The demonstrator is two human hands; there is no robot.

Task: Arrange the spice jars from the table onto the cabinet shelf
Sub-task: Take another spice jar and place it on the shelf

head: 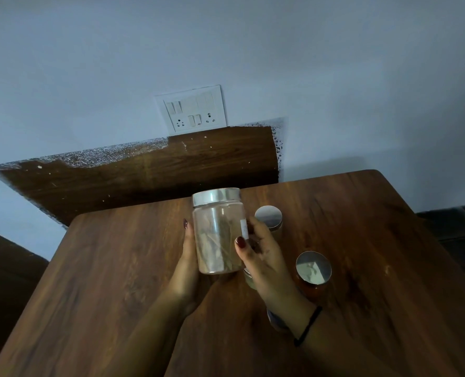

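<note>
A clear spice jar (217, 235) with a silver lid and pale dried sticks inside is held above the wooden table (117, 268), tilted slightly away from me. My left hand (186, 265) grips its left side and my right hand (264, 257) grips its right side. Behind my right hand stands a jar with a silver lid (268, 217). To the right stands a reddish-brown jar with a shiny lid (313, 268). Two more jars are partly hidden under my right hand and wrist: one (249, 278) by the palm, one (276, 321) below the wrist. No cabinet shelf is in view.
A dark wood panel (144, 172) leans against the grey wall behind the table. A white switch and socket plate (192, 108) sits on the wall above it. Dark furniture shows at the left edge (5, 268) and at the right edge (457, 227).
</note>
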